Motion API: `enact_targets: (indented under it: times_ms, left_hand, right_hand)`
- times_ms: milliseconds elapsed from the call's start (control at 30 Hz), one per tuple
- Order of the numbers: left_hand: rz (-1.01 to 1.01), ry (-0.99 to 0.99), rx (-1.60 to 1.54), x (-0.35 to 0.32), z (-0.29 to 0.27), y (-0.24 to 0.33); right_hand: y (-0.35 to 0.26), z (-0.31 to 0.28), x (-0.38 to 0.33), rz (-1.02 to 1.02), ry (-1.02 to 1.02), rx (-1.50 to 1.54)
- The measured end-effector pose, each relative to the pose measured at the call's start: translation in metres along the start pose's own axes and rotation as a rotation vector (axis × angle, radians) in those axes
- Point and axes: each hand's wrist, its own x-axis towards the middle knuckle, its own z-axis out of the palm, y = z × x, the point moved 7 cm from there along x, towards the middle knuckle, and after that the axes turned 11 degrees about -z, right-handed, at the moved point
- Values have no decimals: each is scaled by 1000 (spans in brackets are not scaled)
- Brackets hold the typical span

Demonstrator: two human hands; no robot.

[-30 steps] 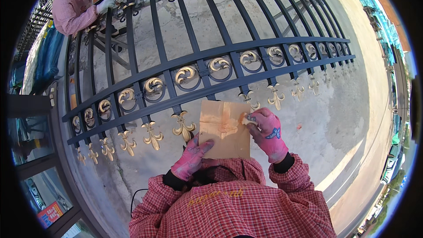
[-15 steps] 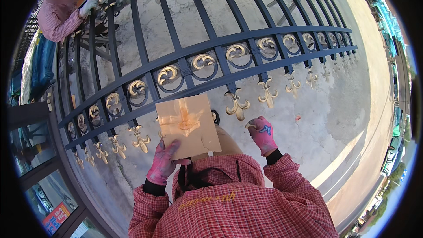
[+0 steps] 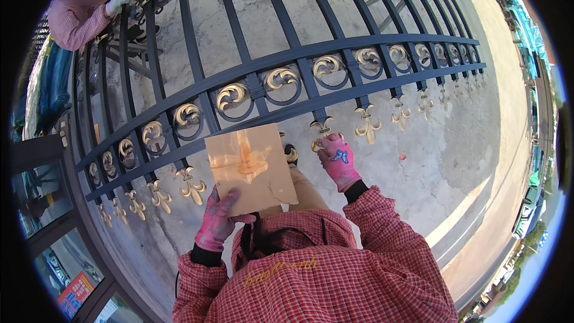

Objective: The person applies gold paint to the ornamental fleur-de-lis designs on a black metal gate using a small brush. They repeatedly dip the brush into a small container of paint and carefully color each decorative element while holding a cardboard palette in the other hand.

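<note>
Grey ground (image 3: 388, 170) below. Left hand (image 3: 217, 220) holds cardboard (image 3: 266, 170); at its three o'clock, right hand (image 3: 338, 163) curls by gold tip (image 3: 321, 125), grip hidden.

Cardboard (image 3: 266, 170) lies left of the right hand (image 3: 339, 160), before the railing (image 3: 311, 104).

At the upper left we see a co-worker (image 3: 75, 27) in a pink checked top. Just below, we find blue-green sheeting (image 3: 58, 90) beside a whitish sheet (image 3: 37, 78). Along the left edge we have a dark-framed glass door (image 3: 43, 200); low in its panes shows a red sign (image 3: 78, 296). Beneath us spreads grey, cracked concrete (image 3: 394, 191), bearing a small reddish spot (image 3: 402, 157) and a darker patch (image 3: 472, 143) toward the right. Farther right we see paler, sunlit ground (image 3: 505, 113), teal covering (image 3: 517, 9) at the upper rim, and green foliage (image 3: 513, 281) against blue sky (image 3: 534, 278) low down.
</note>
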Motion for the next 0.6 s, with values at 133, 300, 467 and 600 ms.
enact_targets:
  times_ms: [133, 300, 467, 600]
  left_hand:
    - [1, 37, -25, -3, -11, -1]
    - [-13, 31, -63, 1, -18, -2]
    - [25, 69, -88, -2, -30, -6]
    - [24, 35, -96, 1, -27, -2]
  right_hand:
    - [18, -1, -2, -62, -96, -276]
    - [5, 16, 1, -85, -158, -237]
    - [19, -1, -7, 45, -113, -170]
    - [-11, 22, 2, -216, -138, -305]
